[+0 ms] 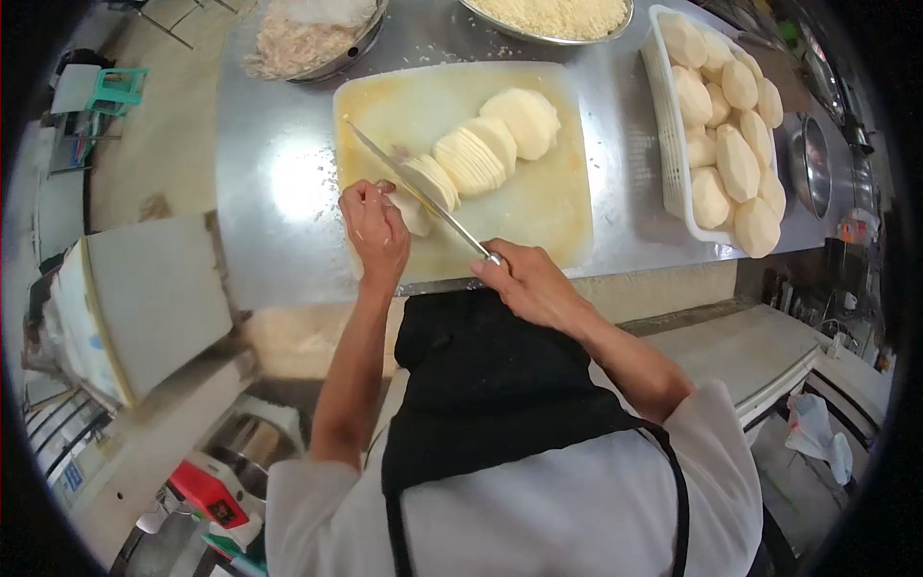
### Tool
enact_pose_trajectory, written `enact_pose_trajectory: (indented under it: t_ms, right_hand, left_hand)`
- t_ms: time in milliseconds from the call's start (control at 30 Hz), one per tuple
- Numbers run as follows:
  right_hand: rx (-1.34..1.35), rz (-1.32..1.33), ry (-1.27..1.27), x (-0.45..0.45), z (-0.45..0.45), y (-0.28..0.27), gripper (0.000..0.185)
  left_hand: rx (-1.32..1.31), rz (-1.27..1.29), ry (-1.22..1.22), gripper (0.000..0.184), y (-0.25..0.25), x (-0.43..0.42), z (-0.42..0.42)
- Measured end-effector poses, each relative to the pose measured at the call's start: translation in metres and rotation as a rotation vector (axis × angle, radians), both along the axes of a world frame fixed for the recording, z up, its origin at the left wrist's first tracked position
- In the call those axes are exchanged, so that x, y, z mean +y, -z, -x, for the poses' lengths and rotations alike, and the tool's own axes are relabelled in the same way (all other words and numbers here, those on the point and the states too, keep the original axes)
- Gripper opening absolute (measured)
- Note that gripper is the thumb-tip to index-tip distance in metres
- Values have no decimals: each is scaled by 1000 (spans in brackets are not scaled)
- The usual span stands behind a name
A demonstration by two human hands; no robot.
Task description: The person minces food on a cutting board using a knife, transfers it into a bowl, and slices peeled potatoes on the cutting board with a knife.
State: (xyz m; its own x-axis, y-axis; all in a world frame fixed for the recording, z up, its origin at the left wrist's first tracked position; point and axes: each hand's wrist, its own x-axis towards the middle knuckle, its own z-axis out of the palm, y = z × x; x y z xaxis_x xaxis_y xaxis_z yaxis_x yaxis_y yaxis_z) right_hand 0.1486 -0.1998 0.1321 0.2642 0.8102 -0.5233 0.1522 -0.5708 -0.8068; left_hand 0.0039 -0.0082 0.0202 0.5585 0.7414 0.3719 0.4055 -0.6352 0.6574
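Observation:
A long knife (433,204) lies diagonally over the cutting board (538,226), its handle in my right hand (524,279). My left hand (375,231) rests at the board's left edge with curled fingers, against a pale peeled piece (411,210) beside the blade. Thin pale slices (433,183) stand just beyond the blade. Farther right on the board, a fanned row of slices (469,159) leads to a larger group of round slices (522,123). The vegetable looks like peeled potato.
A white basket (673,154) of peeled potatoes (738,163) stands at the right of the metal table (288,231). Bowls of shredded pale food (312,34) and yellowish bits (558,14) sit at the back. An empty metal bowl (812,163) is far right.

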Motion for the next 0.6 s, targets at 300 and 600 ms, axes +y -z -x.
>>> enact_pose_trajectory:
  t_ms: [300, 600]
  right_hand:
    - [23, 147, -8, -1, 10, -43, 45]
    - [-74, -25, 9, 57, 19, 31, 42]
  left_hand:
    - [85, -59, 57, 24, 2, 13, 0]
    - [46, -22, 52, 24, 0, 12, -1]
